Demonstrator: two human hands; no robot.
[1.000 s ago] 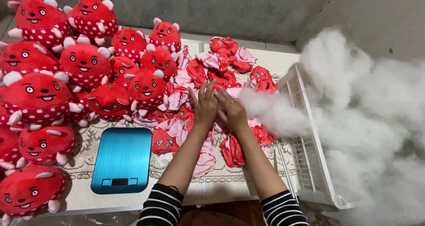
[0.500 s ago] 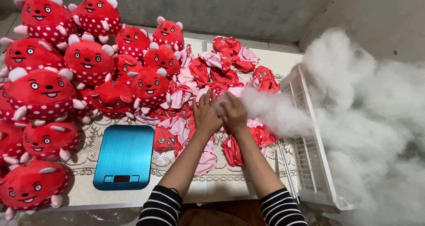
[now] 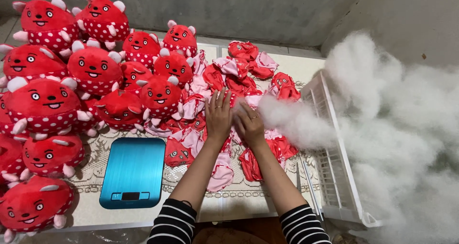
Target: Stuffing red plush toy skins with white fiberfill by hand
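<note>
1. Stuffed plush toys: red, lower half white-dotted, pale pink ears and paws.
2. Unstuffed toy skins: red and pink (same dots).
3. Kitchen scale: metallic blue.
4. Stuffing fibre: white.
5. Wire basket: white.
6. Sleeves: black-and-white stripes.

The only screen here is the small dark rectangular display set into the near edge of the blue kitchen scale, a flat rounded slab lying on the bench left of the person's arms. No packages, labels or signs show anywhere else.
</note>
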